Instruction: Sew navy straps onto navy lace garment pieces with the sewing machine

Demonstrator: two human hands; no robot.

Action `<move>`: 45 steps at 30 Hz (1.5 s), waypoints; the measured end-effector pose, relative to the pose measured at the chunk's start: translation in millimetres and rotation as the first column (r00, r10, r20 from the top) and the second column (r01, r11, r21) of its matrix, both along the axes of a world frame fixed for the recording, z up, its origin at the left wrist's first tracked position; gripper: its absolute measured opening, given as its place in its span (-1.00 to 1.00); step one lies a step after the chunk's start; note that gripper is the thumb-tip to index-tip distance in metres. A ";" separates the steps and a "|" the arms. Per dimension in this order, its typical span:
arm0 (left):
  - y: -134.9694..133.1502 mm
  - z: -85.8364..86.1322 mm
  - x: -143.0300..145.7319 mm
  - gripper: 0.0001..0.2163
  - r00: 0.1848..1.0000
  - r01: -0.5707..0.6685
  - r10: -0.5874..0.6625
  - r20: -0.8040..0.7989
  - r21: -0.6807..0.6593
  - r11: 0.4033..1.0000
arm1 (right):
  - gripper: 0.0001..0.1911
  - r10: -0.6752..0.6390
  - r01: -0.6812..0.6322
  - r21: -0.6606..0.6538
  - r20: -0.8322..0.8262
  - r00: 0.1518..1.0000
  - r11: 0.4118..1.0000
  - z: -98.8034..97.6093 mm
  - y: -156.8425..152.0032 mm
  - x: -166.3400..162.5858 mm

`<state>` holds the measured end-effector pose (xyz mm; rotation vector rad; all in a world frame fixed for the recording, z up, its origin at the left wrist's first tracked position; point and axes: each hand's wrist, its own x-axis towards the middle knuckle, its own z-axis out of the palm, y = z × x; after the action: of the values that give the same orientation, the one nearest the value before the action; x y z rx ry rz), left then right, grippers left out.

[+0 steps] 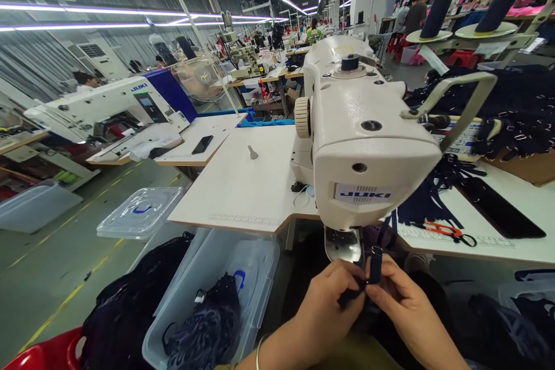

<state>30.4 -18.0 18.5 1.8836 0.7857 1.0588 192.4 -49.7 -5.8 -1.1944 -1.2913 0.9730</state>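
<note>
Just below the needle end of a white sewing machine (373,156), my two hands meet in front of me. Between finger and thumb, my right hand (403,295) pinches a narrow navy strap (376,266), which has a small metal ring at its top. My left hand (329,298) is closed on a piece of dark navy fabric (348,296) right beside the strap. Whether strap and fabric are one piece, I cannot tell. The metal presser area (344,244) of the machine is directly above my left fingers.
Orange-handled scissors (448,231), a black phone-like slab (500,208) and a pile of navy straps (427,202) lie on the right. A clear plastic bin (264,277) holding dark garments stands lower left. A small metal piece (252,153) rests on the white table (225,185).
</note>
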 end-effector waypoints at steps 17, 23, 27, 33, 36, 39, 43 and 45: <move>-6.6 -11.7 1.5 -0.80 0.994 -0.064 0.063 0.092 0.014 0.998 | -0.92 -0.099 0.115 0.071 -0.204 0.974 0.991 -13.5 -3.9 -9.5; -6.1 -8.8 3.3 -0.81 0.990 -0.091 0.096 0.101 -0.047 0.995 | -0.91 -0.119 0.123 0.061 -0.059 0.991 0.991 -2.7 -2.3 -6.1; -9.4 -8.2 4.8 -0.82 0.987 -0.119 0.126 0.097 -0.074 0.990 | -0.89 -0.127 0.135 0.135 -0.068 0.990 0.981 -3.8 -6.3 -7.3; -11.3 -10.2 2.9 -0.80 0.988 -0.113 0.109 0.112 0.030 0.993 | -0.85 -0.073 0.085 0.236 -0.057 0.996 0.968 -7.6 -6.5 -7.4; -12.0 -11.1 2.6 -0.81 0.987 -0.117 0.109 0.117 0.062 0.991 | -0.85 -0.067 0.069 0.255 -0.017 0.998 0.965 -10.4 -6.5 -4.3; -12.7 -11.8 3.5 -0.82 0.985 -0.125 0.119 0.125 0.040 0.991 | -0.86 -0.061 0.058 0.212 0.011 0.998 0.976 -12.5 -7.5 -2.3; -13.9 -12.6 4.0 -0.83 0.980 -0.135 0.150 0.129 -0.116 0.984 | -0.89 -0.103 0.096 0.154 0.039 0.994 0.983 -8.0 -8.6 -3.3; -14.8 -12.5 3.5 -0.84 0.977 -0.158 0.177 0.119 -0.159 0.975 | -0.91 -0.104 0.097 0.135 0.048 0.993 0.986 -3.3 -8.4 -4.5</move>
<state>33.9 -32.8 6.0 1.6261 0.9322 1.1833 187.9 -58.1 -9.1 -1.1785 -1.3055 0.7738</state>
